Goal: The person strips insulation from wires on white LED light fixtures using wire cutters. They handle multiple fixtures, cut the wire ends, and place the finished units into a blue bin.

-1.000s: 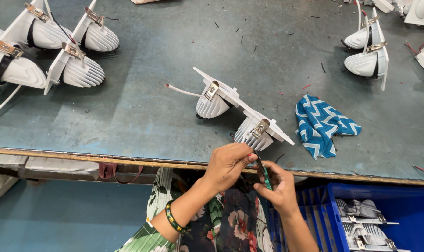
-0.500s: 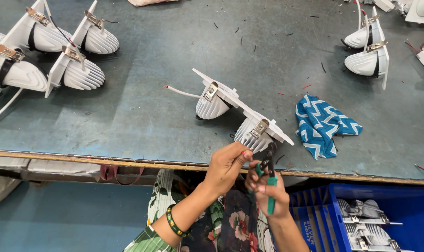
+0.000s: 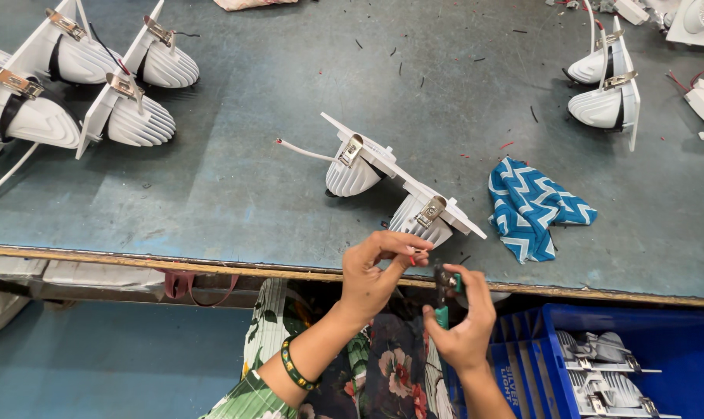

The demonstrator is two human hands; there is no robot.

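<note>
The right hand (image 3: 464,322) is closed around a small green-handled hand tool (image 3: 443,295), which looks like a wire stripper or cutter. Its dark head points up and its green grip runs down through the palm. Half a second ago the tool sat lower and more upright in that hand; now it is raised and brought in towards the left hand, so the two hands have drawn closer together over the table edge.

The left hand (image 3: 379,271), just to the left of the tool, has its thumb and forefinger pinched together on something thin. It is probably a wire end, but it is too small to make out. A green beaded bracelet (image 3: 294,365) sits on that forearm.

Judging by this closing-in, the tool head is being lined up with whatever the left fingers pinch.

Just beyond the hands, on the grey-green worktable (image 3: 235,194), lies a white double downlight fitting (image 3: 390,174) with ribbed housings, metal spring clips and a white lead trailing left. To the right of it lies a blue zigzag-patterned cloth (image 3: 534,206). Further left and further right stand more white fittings (image 3: 96,85). Below right of the right hand, a blue crate (image 3: 654,388) holds similar parts.
</note>
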